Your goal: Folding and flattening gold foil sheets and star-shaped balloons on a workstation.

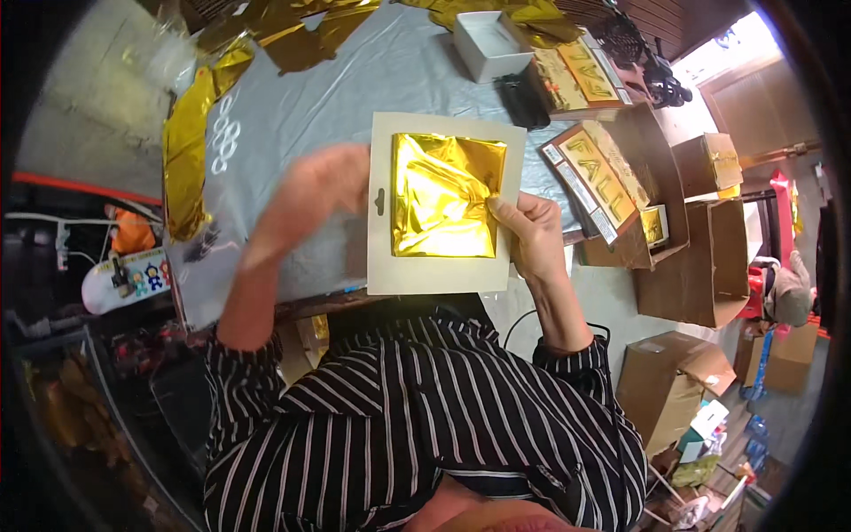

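Observation:
In front of my chest I hold up a pale cardboard backing card (441, 277) with a hang hole near its left edge. A folded square of shiny gold foil (439, 199) lies against its face. My right hand (534, 232) grips the card's right side, thumb pressed on the foil's edge and fingers partly behind. At the left edge is my left hand (324, 182), smeared by motion. Its fingers are blurred or hidden by the card, so I cannot tell whether it touches it.
A grey-covered table (301, 115) carries white rings (225, 133), gold foil sheets (188, 160) and a white open box (490, 49). Flat printed packages (596, 182) lean by an open carton (651, 168) at right. Cardboard boxes (665, 381) stand lower right; another person (787, 297) is far right.

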`<state>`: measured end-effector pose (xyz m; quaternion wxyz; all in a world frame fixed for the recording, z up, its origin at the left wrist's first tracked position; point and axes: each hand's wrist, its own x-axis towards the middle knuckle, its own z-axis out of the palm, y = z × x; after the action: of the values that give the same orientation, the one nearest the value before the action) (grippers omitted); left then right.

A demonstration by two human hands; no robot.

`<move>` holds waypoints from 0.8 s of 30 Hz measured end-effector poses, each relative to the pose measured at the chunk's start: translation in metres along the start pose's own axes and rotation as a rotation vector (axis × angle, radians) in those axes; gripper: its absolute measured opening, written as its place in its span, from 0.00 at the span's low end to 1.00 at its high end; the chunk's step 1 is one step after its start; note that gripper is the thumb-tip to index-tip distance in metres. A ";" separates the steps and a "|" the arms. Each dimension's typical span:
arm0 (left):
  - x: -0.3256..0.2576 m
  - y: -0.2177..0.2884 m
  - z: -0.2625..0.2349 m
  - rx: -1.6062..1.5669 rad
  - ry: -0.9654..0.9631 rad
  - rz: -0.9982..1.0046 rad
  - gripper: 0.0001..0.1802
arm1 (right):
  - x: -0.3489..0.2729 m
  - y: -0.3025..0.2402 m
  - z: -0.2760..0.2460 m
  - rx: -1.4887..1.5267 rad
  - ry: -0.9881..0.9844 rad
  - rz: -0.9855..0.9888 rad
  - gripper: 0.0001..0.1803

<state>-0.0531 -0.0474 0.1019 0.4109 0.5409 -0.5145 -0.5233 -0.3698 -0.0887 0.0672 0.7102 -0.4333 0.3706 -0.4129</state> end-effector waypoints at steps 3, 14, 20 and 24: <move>0.089 0.050 -0.002 0.606 0.300 0.451 0.15 | -0.004 -0.006 -0.021 0.024 0.045 -0.001 0.10; 0.359 0.049 0.055 1.162 0.168 1.224 0.05 | 0.000 -0.015 -0.051 -0.039 0.056 0.059 0.10; 0.375 0.044 0.068 1.408 0.106 1.135 0.04 | 0.005 -0.009 -0.062 -0.016 0.074 0.095 0.11; 0.382 0.040 0.058 1.469 0.184 1.257 0.07 | 0.011 -0.010 -0.059 -0.082 0.074 0.104 0.12</move>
<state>-0.1455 -0.4244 0.0796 0.2140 0.3281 -0.8739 0.2877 -0.4208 -0.1198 0.0536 0.6982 -0.4267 0.4351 -0.3758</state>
